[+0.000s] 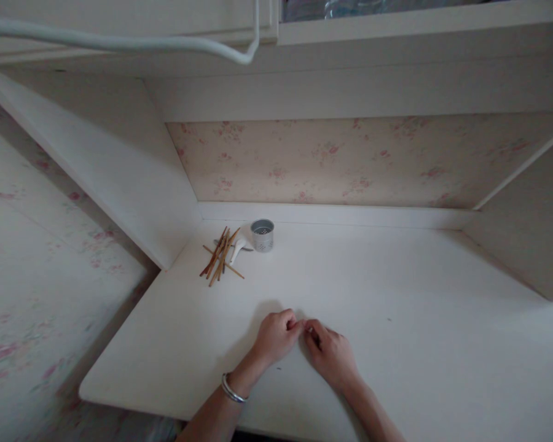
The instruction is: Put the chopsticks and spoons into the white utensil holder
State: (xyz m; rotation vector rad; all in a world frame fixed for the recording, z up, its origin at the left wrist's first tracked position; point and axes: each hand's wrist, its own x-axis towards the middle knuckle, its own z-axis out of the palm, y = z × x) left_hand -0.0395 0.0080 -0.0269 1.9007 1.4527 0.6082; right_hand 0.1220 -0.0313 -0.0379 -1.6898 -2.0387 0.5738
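Both hands rest on the near middle of the white desk (396,294), knuckles up and fingertips meeting. The left hand (276,336) is curled into a loose fist, the right hand (329,353) is curled too, and their fingertips touch or nearly touch at one spot between them; whether something tiny is pinched there I cannot tell, since nothing shows between the fingers. A metal bangle (233,390) sits on the left wrist. From the fingertips outward, the nearest loose things lie far and to the left, well apart from both hands: a heap of brown sticks (220,261), crossed over one another, most with their long axis running from near-left to far-right, one lying across the rest. Just beyond them lies a small white object (238,247), perhaps a spoon, touching or overlapping the heap, and right beside that stands a small metal cup (262,235) with a perforated wall, upright, its mouth open. The left hand is the nearer of the two to this group, and the stretch of desk from hand to heap shows nothing lying in the way. Behind the cup the desk ends at a floral back panel (341,162); a slanted white side panel (120,184) closes the left, and a pale cable (120,42) hangs across the top.
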